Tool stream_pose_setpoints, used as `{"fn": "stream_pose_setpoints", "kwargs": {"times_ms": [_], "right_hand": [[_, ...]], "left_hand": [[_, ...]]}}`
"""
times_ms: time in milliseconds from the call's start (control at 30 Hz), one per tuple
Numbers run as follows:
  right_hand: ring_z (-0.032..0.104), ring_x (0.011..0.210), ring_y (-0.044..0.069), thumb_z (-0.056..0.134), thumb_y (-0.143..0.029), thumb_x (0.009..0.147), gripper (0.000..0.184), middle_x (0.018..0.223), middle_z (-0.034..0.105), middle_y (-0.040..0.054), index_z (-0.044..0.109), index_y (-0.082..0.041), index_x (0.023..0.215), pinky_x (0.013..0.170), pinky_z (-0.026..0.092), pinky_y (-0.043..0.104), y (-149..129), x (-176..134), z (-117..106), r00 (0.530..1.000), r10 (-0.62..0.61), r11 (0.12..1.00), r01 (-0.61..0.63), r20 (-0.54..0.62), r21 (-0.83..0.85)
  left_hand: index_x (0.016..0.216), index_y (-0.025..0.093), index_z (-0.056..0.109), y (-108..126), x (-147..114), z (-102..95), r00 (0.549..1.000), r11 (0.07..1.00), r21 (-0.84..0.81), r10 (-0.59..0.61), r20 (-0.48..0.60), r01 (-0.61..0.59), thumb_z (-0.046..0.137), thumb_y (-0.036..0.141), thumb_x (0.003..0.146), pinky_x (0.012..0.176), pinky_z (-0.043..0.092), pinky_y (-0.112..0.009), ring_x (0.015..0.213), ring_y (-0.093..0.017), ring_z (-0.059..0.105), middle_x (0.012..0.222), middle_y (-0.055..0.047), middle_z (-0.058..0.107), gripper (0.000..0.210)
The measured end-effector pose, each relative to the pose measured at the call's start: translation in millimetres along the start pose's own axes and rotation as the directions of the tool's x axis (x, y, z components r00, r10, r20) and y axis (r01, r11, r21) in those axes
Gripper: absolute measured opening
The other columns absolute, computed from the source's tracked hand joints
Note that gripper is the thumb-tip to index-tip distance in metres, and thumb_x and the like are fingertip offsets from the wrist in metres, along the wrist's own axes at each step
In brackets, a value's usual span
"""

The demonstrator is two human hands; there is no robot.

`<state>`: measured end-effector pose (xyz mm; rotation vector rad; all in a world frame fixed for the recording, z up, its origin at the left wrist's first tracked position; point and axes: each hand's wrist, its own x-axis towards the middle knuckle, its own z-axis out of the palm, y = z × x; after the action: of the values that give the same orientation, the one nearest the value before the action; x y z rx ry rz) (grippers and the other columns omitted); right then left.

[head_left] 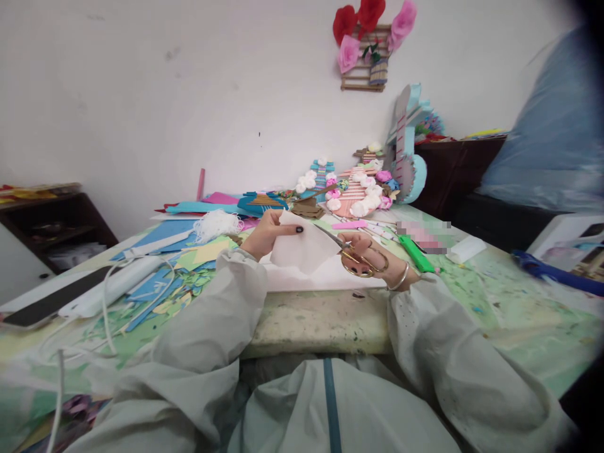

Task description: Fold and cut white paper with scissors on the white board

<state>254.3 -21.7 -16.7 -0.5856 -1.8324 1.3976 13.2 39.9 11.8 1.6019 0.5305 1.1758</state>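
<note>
White paper (pixel 302 248) is pinched between thumb and fingers of your left hand (pixel 267 236), raised over the near edge of the table (pixel 325 321). Your right hand (pixel 365 251) grips gold-handled scissors (pixel 348 246), their blades pointing left along the paper's right edge; you cannot tell how far they part. Beneath lies another white sheet (pixel 325 280). A green cutter (pixel 418 253) rests just right of your right hand; white string (pixel 216 225) is heaped to the far left of your left.
</note>
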Motion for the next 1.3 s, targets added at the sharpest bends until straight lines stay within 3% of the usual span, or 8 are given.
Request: {"fn": "stream_pose_setpoints", "kwargs": {"times_ms": [100,233,433,633,833,1033,1300], "right_hand": [[0.026,0.035,0.006,0.053,-0.075,0.067,0.060,0.045,0.041,-0.0067,0.046,-0.021,0.091,0.036,0.019,0.022,1.5,-1.7,-0.1,1.000,0.020,1.000,-0.019,-0.020,0.009],[0.033,0.040,0.010,0.049,-0.082,0.061,0.069,0.048,0.042,-0.0054,0.045,-0.023,0.096,0.037,0.024,0.023,8.1,-2.0,-5.2,0.998,0.041,0.997,-0.044,0.039,0.060],[0.036,0.041,0.010,0.051,-0.078,0.066,0.069,0.047,0.042,-0.0074,0.041,-0.021,0.104,0.035,0.025,0.020,14.5,-0.7,-6.7,0.997,-0.008,0.991,-0.001,0.073,0.133],[0.039,0.039,0.009,0.039,-0.078,0.072,0.067,0.048,0.046,-0.0069,0.039,-0.020,0.105,0.036,0.025,0.021,12.7,0.0,-4.0,0.995,0.003,0.991,-0.015,0.096,0.134],[0.038,0.038,0.009,0.041,-0.077,0.072,0.060,0.049,0.042,-0.0070,0.043,-0.020,0.092,0.037,0.029,0.021,11.8,1.7,-2.3,0.995,-0.030,0.994,0.020,0.095,0.107],[0.032,0.037,0.007,0.053,-0.077,0.065,0.066,0.047,0.035,-0.0096,0.044,-0.020,0.096,0.036,0.026,0.020,16.0,0.5,-4.5,0.999,-0.036,0.996,0.037,-0.013,0.077],[0.022,0.033,0.005,0.058,-0.064,0.073,0.049,0.041,0.033,-0.0108,0.043,-0.020,0.086,0.034,0.016,0.018,6.7,-0.4,0.3,0.999,-0.004,0.997,0.001,0.042,0.078]], "left_hand": [[0.066,0.011,0.068,0.0,0.0,-0.1,1.000,1.000,-0.011,0.009,0.007,-0.009,0.080,0.020,0.052,0.047,0.045,-0.020,0.051,-0.012,0.059,0.062,-0.002,0.067,0.021],[0.067,0.011,0.067,-0.4,-0.1,2.5,1.000,1.000,-0.016,0.007,0.020,-0.007,0.081,0.020,0.052,0.046,0.044,-0.020,0.051,-0.012,0.059,0.062,-0.002,0.066,0.022],[0.067,0.010,0.067,-1.2,-0.7,6.5,0.999,0.999,0.012,-0.042,0.028,0.041,0.082,0.022,0.050,0.050,0.045,-0.022,0.052,-0.012,0.058,0.062,-0.002,0.066,0.026],[0.068,0.010,0.067,-4.8,0.3,8.2,0.998,0.998,0.061,-0.024,0.052,0.021,0.082,0.024,0.051,0.052,0.044,-0.022,0.055,-0.012,0.058,0.064,-0.002,0.066,0.026],[0.069,0.011,0.067,-7.7,1.2,10.2,0.994,0.996,0.089,-0.021,0.103,0.012,0.081,0.024,0.052,0.053,0.045,-0.022,0.054,-0.011,0.058,0.065,-0.002,0.066,0.026],[0.070,0.011,0.068,-8.0,1.1,10.1,0.993,0.997,0.075,-0.005,0.117,-0.004,0.081,0.023,0.054,0.053,0.045,-0.020,0.055,-0.011,0.058,0.065,-0.001,0.066,0.024],[0.068,0.011,0.067,-6.8,1.0,10.0,0.995,0.995,0.098,-0.011,0.099,0.001,0.081,0.025,0.053,0.051,0.044,-0.020,0.053,-0.010,0.057,0.062,-0.001,0.064,0.025]]}}
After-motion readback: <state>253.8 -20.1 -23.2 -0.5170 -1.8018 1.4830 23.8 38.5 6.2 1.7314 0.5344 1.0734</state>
